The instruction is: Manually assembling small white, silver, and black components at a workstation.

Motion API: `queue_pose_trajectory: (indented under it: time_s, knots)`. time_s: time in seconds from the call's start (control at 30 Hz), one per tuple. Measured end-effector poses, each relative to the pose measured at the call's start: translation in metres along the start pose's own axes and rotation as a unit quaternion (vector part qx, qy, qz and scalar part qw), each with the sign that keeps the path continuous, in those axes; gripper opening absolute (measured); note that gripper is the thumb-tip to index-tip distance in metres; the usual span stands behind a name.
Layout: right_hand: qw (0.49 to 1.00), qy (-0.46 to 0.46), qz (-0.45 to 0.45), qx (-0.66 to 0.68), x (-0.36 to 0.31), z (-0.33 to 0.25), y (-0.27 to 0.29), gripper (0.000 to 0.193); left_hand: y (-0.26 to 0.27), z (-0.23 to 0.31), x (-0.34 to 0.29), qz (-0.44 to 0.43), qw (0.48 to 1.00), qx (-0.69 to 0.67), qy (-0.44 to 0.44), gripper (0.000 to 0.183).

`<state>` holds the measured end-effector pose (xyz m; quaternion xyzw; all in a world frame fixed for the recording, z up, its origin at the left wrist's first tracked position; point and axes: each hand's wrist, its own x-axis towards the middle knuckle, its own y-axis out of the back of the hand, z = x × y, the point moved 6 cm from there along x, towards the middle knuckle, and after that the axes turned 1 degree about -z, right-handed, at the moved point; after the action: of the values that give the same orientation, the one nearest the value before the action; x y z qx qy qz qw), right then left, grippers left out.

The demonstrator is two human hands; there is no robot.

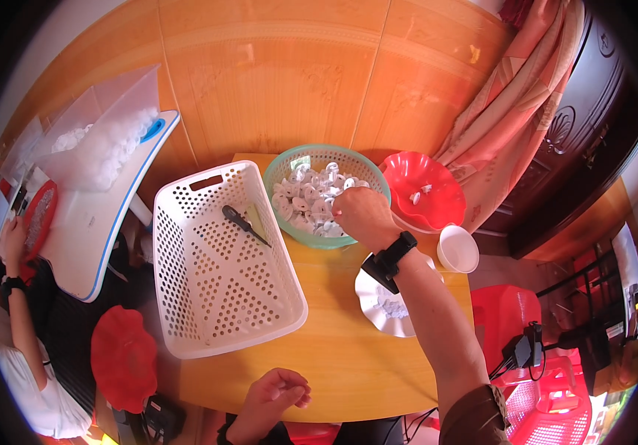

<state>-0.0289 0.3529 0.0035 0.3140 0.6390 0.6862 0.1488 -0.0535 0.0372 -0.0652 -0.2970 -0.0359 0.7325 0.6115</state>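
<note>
At centre frame our right hand (363,215) reaches into the round green plastic basket (282,174) of small white plastic pieces (308,196), fingers curled among them; we cannot tell what they grip. Our left hand (274,397), bottom centre, is loosely curled and holds nothing.

The fingertips of the right hand (363,215) are hidden among the small white pieces (308,200) in the green basket (278,174), so it cannot be told if one is pinched. The pieces are too small for their kind to be told. Part of the white wavy plate (378,311) at the table's right edge is covered by the right forearm. The left hand (274,397) is curled at the table's near edge, and what is inside it cannot be seen. The person at the left is cut off by the picture's edge.
</note>
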Motion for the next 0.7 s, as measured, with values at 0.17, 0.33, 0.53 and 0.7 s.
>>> queue_pose_trajectory:
  time_s: [0.17,0.33,0.53,0.7]
  knots:
    - [0.998,0.003,0.029,0.052,-0.016,0.003,0.010,0.009,0.002,0.003,-0.003,0.003,1.000,-0.004,-0.016,0.009]
    - [0.958,0.127,0.234,0.101,-0.080,-0.029,0.084,0.003,-0.005,0.004,-0.004,-0.001,0.999,-0.007,-0.039,0.009]
    - [0.936,0.189,0.271,0.125,-0.195,-0.092,0.136,0.028,-0.031,0.026,-0.010,-0.022,0.991,-0.112,-0.068,0.027]
    - [0.934,0.240,0.266,0.016,-0.265,-0.126,0.137,0.033,-0.053,0.019,-0.032,-0.084,0.989,-0.099,-0.065,0.032]
